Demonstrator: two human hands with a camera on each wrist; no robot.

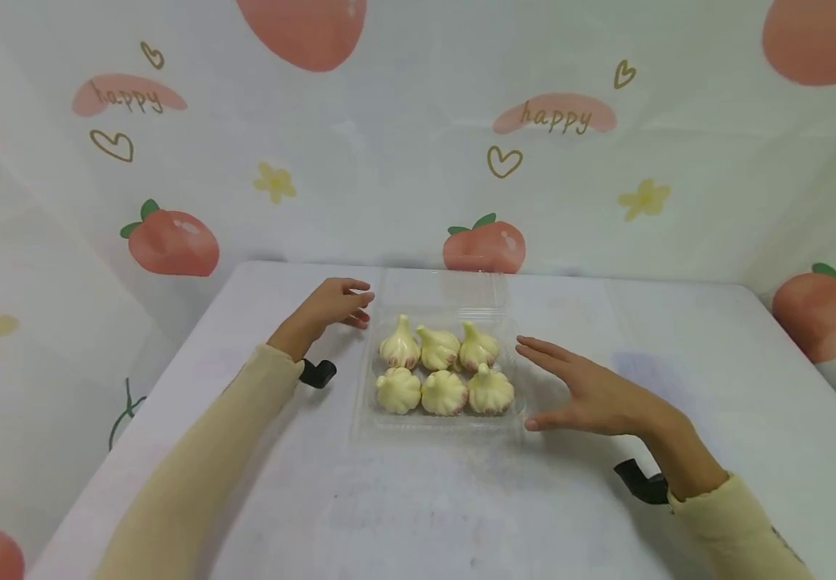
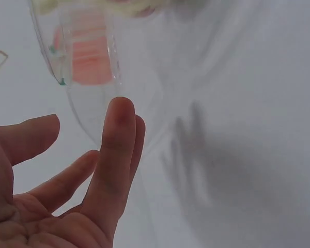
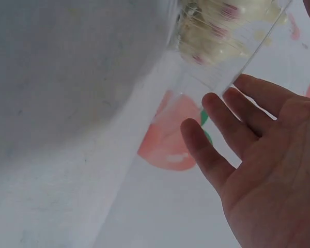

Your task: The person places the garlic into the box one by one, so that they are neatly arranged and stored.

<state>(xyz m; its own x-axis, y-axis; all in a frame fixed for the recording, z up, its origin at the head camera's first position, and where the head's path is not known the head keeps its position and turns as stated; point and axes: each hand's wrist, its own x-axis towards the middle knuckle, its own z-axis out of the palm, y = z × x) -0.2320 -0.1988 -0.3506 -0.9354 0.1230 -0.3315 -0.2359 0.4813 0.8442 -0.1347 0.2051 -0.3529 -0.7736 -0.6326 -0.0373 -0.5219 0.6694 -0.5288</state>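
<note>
A clear plastic box (image 1: 403, 425) stands on the white table with its see-through lid (image 1: 440, 288) tipped back behind it. Several pale garlic bulbs (image 1: 444, 393) with purplish tints fill it in two rows. Just left of the box's far corner is my left hand (image 1: 333, 304), its fingers loosely bent and holding nothing. My right hand (image 1: 592, 396) is spread by the right wall, thumb and fingers apart, palm toward the box. In the right wrist view, fingertips (image 3: 194, 132) lie near the plastic edge; whether they touch it I cannot tell.
Behind the white table (image 1: 418, 507) hangs a pale cloth (image 1: 389, 129) printed with peaches, hearts and flowers. A black strap end (image 1: 318, 374) sticks out at the left wrist, another black piece (image 1: 641, 482) at the right. A thin green line (image 1: 126, 415) shows beside the table's left edge.
</note>
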